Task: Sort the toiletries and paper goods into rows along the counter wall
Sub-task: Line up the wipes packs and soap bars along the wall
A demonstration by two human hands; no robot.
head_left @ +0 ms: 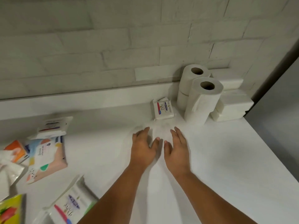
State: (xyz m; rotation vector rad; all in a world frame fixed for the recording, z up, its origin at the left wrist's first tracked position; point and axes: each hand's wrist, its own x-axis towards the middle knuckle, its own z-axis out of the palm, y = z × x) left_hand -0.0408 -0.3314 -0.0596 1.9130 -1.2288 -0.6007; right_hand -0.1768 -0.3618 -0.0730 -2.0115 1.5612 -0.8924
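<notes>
A white soap pack [163, 109] with blue and red print lies by the low ledge, with another pack tucked behind it. Just short of it, my left hand [144, 144] and my right hand [177, 146] hover side by side over the white counter [218, 159], palms down, fingers apart, holding nothing. To the right of the soap stand stacked toilet rolls [202, 97], and folded white napkin packs [231, 105] are piled in the corner. More soap packs lie at the left [51, 126] and at the bottom left [71, 206].
A pastel tissue pack [46, 157], an orange pack [15, 151], crumpled white wrappers [8, 172] and a yellow packet [10, 209] crowd the left side. A white brick wall [113, 46] rises behind the ledge. The counter's right edge drops off beside a grey surface [275, 120].
</notes>
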